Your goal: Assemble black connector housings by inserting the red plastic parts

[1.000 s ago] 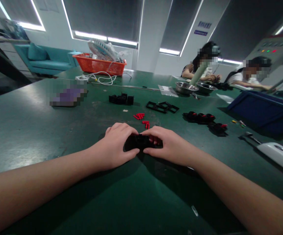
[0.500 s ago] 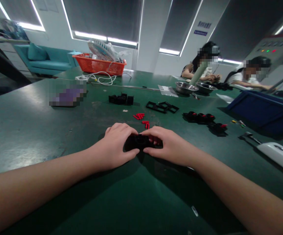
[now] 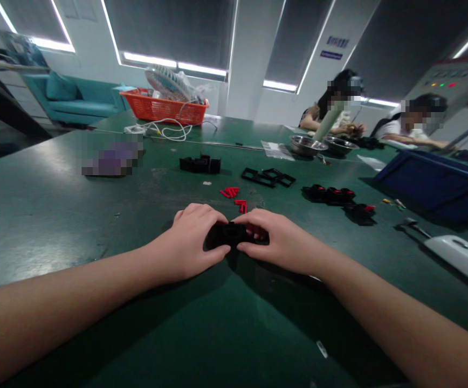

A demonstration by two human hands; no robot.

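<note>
Both hands grip one black plastic part (image 3: 234, 231) low over the green table. My left hand (image 3: 195, 237) is closed around its left end, and my right hand (image 3: 276, 237) around its right end, thumbs on the near side. The fingers hide much of the part. Just beyond it lie several small red pins (image 3: 241, 205), with another group of red pins (image 3: 229, 192) a little farther. Black rectangular frames (image 3: 268, 177) rest behind these, and a black block-shaped assembly (image 3: 200, 164) stands to their left.
At right are black parts with red pieces (image 3: 329, 194), a white electric screwdriver (image 3: 460, 256) and a blue bin (image 3: 436, 183). Metal bowls (image 3: 307, 145) and two people sit beyond. An orange basket (image 3: 165, 108) and white cable (image 3: 173, 129) are at the back left; a blurred-out flat object (image 3: 112, 159) lies nearer.
</note>
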